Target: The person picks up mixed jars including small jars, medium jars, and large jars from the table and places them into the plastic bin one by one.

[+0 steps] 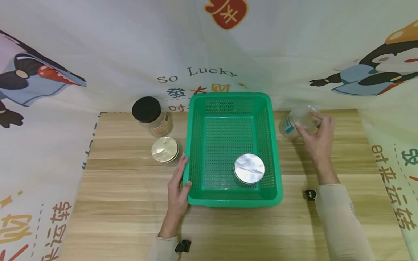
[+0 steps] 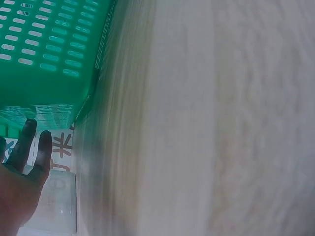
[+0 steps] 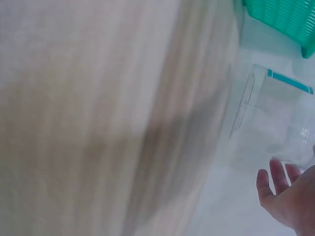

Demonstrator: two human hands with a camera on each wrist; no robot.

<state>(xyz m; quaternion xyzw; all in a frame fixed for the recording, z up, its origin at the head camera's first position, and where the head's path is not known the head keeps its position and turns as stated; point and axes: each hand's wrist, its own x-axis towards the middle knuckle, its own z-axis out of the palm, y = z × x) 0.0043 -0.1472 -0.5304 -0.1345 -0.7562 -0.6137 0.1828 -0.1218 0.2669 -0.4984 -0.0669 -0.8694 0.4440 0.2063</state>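
Observation:
A clear plastic jar (image 1: 302, 117) with a blue label stands right of the green basket (image 1: 275, 181). My right hand (image 1: 318, 136) grips the jar near its top, thumb on the near side and fingers on the right. In the right wrist view the see-through jar (image 3: 278, 110) shows beside the fingertips (image 3: 278, 172). My left hand (image 1: 177, 190) rests against the basket's left side, its fingers straight along the outer wall and the thumb by the rim. Inside the basket, near its front right corner, sits a can with a silver lid (image 1: 249, 168).
Left of the basket stands a jar with a black lid (image 1: 147, 110). In front of that one is a container with a gold foil top (image 1: 164, 149), close to my left fingertips. A printed cloth (image 1: 130, 54) hangs behind the wooden table (image 1: 124, 203) and along both sides.

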